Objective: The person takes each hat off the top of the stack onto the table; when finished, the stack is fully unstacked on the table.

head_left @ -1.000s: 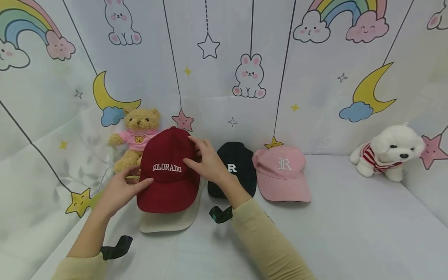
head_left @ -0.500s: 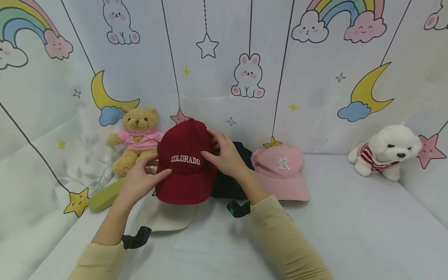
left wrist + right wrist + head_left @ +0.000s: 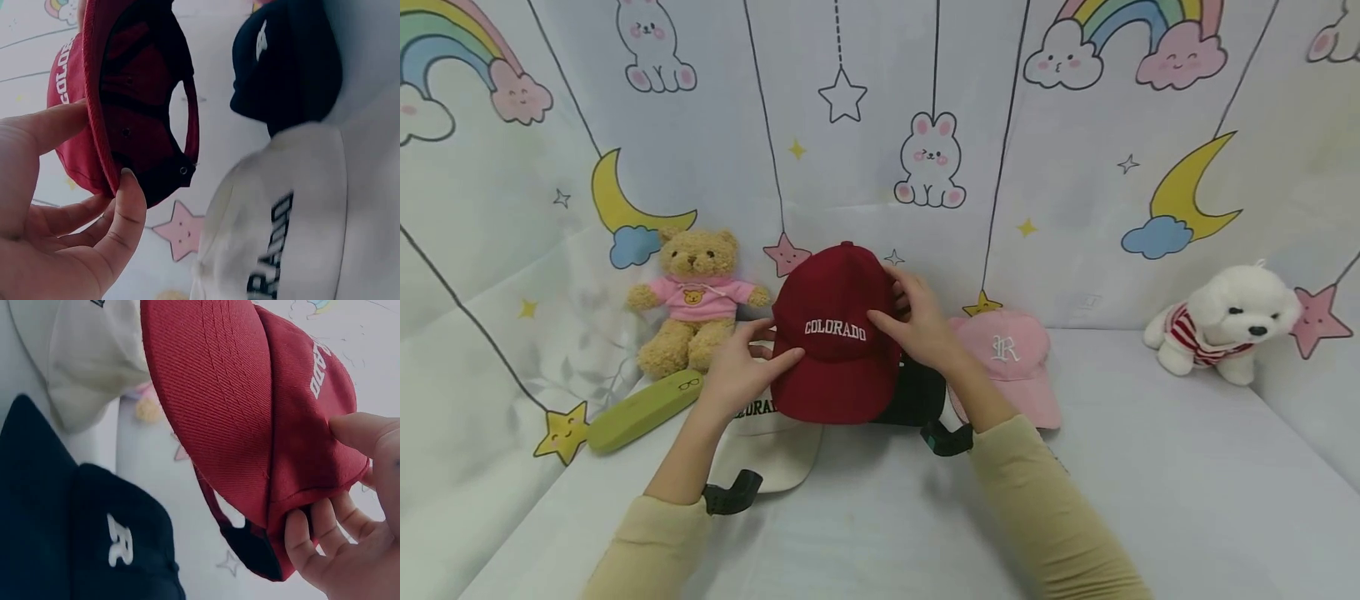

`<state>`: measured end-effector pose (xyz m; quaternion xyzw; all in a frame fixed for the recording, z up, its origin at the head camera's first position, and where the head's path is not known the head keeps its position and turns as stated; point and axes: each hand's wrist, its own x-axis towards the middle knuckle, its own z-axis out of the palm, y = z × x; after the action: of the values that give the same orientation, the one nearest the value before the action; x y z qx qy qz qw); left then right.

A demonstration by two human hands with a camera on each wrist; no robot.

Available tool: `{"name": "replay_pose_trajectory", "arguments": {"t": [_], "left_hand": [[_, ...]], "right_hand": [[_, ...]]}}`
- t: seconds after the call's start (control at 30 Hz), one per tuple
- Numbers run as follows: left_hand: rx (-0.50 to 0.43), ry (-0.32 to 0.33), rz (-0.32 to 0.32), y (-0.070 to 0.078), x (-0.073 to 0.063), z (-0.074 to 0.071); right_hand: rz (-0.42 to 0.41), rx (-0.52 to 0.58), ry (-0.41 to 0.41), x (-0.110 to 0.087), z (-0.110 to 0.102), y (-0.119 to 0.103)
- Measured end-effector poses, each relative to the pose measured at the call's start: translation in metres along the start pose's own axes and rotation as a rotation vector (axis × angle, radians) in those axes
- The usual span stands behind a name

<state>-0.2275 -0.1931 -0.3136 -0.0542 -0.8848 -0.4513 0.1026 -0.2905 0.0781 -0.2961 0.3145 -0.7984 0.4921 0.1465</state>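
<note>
Both hands hold a dark red baseball cap (image 3: 835, 367) marked COLORADO, raised above the table with its brim toward me. My left hand (image 3: 741, 371) pinches its left edge, thumb on the front and fingers tucked under the rim, as the left wrist view shows. On the other side my right hand (image 3: 921, 321) grips the crown, thumb outside and fingertips inside the rim (image 3: 300, 531). Below and left lies a cream cap (image 3: 775, 454), its lettering partly covered by the left hand. A black cap (image 3: 921, 396) with a white R (image 3: 119, 540) sits behind, largely hidden by the red one.
A pink cap (image 3: 1003, 350) lies right of the black one, partly behind the right forearm. At the back left sit a teddy bear (image 3: 688, 304) and a green glasses case (image 3: 643, 412). A white plush dog (image 3: 1221, 325) is at the far right, before a printed backdrop (image 3: 1082, 183).
The red cap has moved right and slightly up with both hands, off the cream cap and across the black one. The glasses case and the cream cap's lettering have come into sight.
</note>
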Motion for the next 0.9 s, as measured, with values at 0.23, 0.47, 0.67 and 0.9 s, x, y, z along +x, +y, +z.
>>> {"name": "replay_pose_trajectory", "arguments": {"t": [0.23, 0.47, 0.67, 0.9], "left_hand": [[-0.045, 0.011, 0.014, 0.009, 0.008, 0.024], [-0.122, -0.003, 0.065, 0.02, 0.015, 0.053], [-0.168, 0.016, 0.085, 0.032, 0.019, 0.076], [-0.204, 0.028, 0.124, 0.041, 0.025, 0.103]], "right_hand": [[0.067, 0.011, 0.015, -0.007, -0.022, 0.005], [0.129, -0.041, 0.046, -0.016, -0.049, 0.01], [0.118, -0.099, 0.077, -0.023, -0.068, 0.017], [0.123, -0.16, 0.091, -0.032, -0.091, 0.024]]}}
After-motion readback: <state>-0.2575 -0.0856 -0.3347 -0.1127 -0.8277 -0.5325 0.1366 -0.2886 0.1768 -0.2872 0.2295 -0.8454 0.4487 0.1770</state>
